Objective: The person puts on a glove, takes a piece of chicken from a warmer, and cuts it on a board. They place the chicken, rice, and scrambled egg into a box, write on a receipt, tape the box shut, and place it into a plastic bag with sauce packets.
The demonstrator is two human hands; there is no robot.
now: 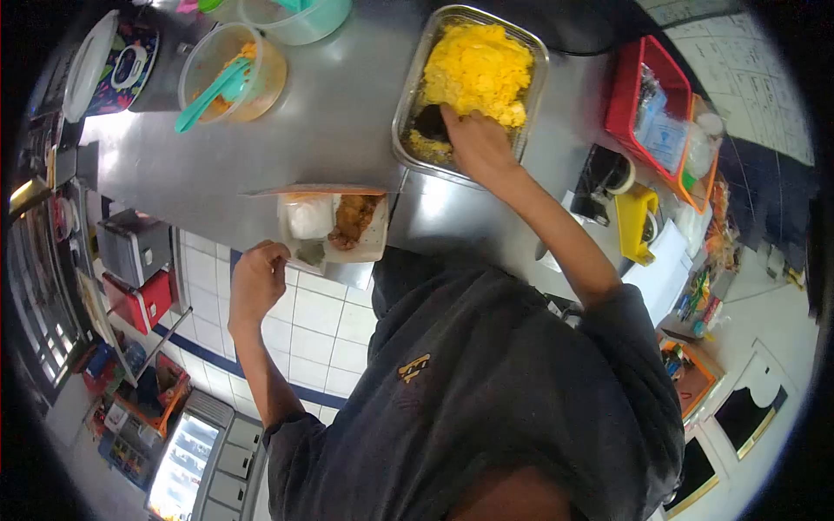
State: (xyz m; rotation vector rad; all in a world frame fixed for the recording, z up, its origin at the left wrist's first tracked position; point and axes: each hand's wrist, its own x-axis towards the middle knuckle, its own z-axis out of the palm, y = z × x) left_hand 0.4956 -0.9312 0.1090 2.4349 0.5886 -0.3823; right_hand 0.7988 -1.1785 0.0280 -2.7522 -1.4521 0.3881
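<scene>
My right hand is closed around a dark object, which looks like a black scoop, low in a clear rectangular tray. Fluffy yellow scrambled egg fills most of the tray. At the counter's near edge sits an open paper food box with its lid raised. Inside are white rice, a brown saucy food and a small greenish item. My left hand has its fingers curled at the box's near left corner, apparently pinching the edge.
On the steel counter stand a round tub with a turquoise spoon, another tub and a patterned pot. To the right are a red basket of packets, a yellow tape dispenser and black rolls.
</scene>
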